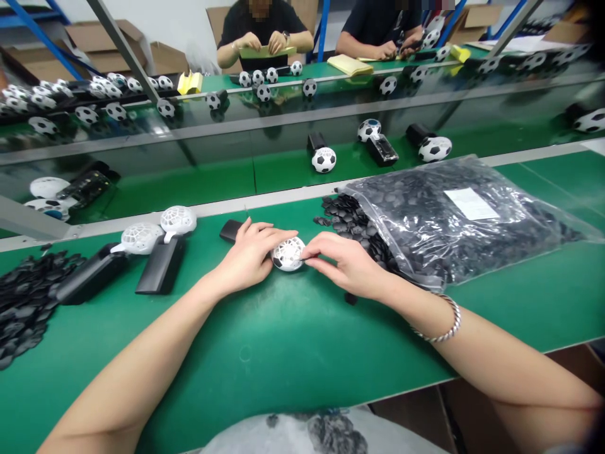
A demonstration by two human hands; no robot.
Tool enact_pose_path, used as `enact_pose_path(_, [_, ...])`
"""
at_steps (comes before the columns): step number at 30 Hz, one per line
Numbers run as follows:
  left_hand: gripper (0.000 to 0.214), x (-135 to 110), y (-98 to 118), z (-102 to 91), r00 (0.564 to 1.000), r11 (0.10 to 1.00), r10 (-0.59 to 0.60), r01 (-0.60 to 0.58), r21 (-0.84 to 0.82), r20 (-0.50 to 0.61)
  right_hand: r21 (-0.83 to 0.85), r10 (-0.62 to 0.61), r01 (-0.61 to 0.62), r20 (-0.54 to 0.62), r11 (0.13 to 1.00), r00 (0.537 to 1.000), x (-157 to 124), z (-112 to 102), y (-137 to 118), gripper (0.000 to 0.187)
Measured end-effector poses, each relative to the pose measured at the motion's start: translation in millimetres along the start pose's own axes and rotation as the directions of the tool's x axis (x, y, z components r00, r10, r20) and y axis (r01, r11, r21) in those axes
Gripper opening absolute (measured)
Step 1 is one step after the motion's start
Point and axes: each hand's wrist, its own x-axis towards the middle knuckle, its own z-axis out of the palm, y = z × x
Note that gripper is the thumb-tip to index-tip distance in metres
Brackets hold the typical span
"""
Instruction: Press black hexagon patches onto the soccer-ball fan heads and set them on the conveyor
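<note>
My left hand point(248, 255) is wrapped round a small hand-held fan with a white ball-shaped head point(287, 253) and a black handle point(230, 231), which rests on the green table point(283, 353). My right hand point(347, 261) pinches at the right side of the fan head, fingertips pressed together on its grille; what they hold is too small to name. A few black patches show on the white head. A silver bracelet point(447, 325) circles my right wrist.
A clear bag of small black pieces point(449, 214) lies at the right, some spilled at its mouth point(340, 211). Two white-headed fans point(155, 243) and a pile of black pieces point(23, 302) lie left. Finished football-patterned fans sit on the conveyor point(324, 159). Two people work across.
</note>
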Motion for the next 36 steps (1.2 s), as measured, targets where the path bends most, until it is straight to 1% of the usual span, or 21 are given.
enact_pose_path(3, [0.062, -0.7, 0.8, -1.3, 1.000, 1.000, 0.004, -0.004, -0.022, 0.020, 0.000, -0.017, 0.017, 0.017, 1.000, 1.000, -0.3, 0.7, 0.2, 0.015])
enact_pose_path(5, [0.068, -0.3, 1.2, -0.6, 1.000, 0.999, -0.003, 0.004, -0.044, 0.023, -0.024, -0.038, 0.039, 0.041, 0.999, 0.998, -1.0, 2.8, 0.8, 0.016])
enact_pose_path(8, [0.077, 0.9, 2.6, 3.1, 0.999, 0.997, -0.033, 0.033, -0.065, -0.005, -0.070, -0.102, 0.105, 0.055, 0.992, 0.993, -1.3, 7.2, 2.3, 0.016])
enact_pose_path(11, [0.074, 1.6, 5.2, 7.6, 0.997, 0.996, -0.063, 0.060, -0.069, -0.044, -0.089, -0.133, 0.136, 0.043, 0.987, 0.990, -0.2, 11.3, 3.5, 0.017])
enact_pose_path(14, [0.065, 1.6, 7.4, 10.7, 0.993, 0.995, -0.082, 0.077, -0.058, -0.080, -0.035, -0.080, 0.080, -0.005, 0.996, 0.997, 1.1, 14.4, 4.4, 0.015])
enact_pose_path(18, [0.061, 1.5, 8.5, 11.6, 0.993, 0.996, -0.081, 0.077, -0.045, -0.091, 0.072, 0.056, -0.051, -0.067, 0.996, 0.996, 2.5, 17.5, 6.8, 0.005])
enact_pose_path(21, [0.061, 2.0, 9.2, 11.0, 0.993, 0.996, -0.079, 0.075, -0.047, -0.089, 0.164, 0.159, -0.146, -0.070, 0.976, 0.985, 3.1, 19.2, 10.4, 0.011])
enact_pose_path(24, [0.060, 2.9, 11.0, 10.6, 0.993, 0.996, -0.075, 0.070, -0.054, -0.094, 0.258, 0.253, -0.234, -0.041, 0.937, 0.967, 3.6, 20.0, 14.8, 0.016])
enact_pose_path(26, [0.058, 3.6, 12.2, 10.4, 0.992, 0.996, -0.075, 0.069, -0.064, -0.104, 0.307, 0.292, -0.276, -0.006, 0.911, 0.956, 3.8, 20.3, 17.3, 0.017])
enact_pose_path(31, [0.055, 6.0, 11.4, 10.0, 0.988, 0.993, -0.082, 0.069, -0.095, -0.130, 0.437, 0.332, -0.332, 0.080, 0.836, 0.940, 3.8, 24.0, 18.6, 0.020])
enact_pose_path(34, [0.054, 6.2, 9.6, 10.4, 0.990, 0.994, -0.057, 0.045, -0.097, -0.130, 0.478, 0.375, -0.379, 0.109, 0.792, 0.921, 5.9, 25.5, 19.1, 0.024])
enact_pose_path(36, [0.054, 5.3, 9.0, 10.8, 0.990, 0.996, -0.033, 0.020, -0.091, -0.135, 0.494, 0.379, -0.398, 0.145, 0.773, 0.914, 9.5, 21.5, 23.2, 0.025])
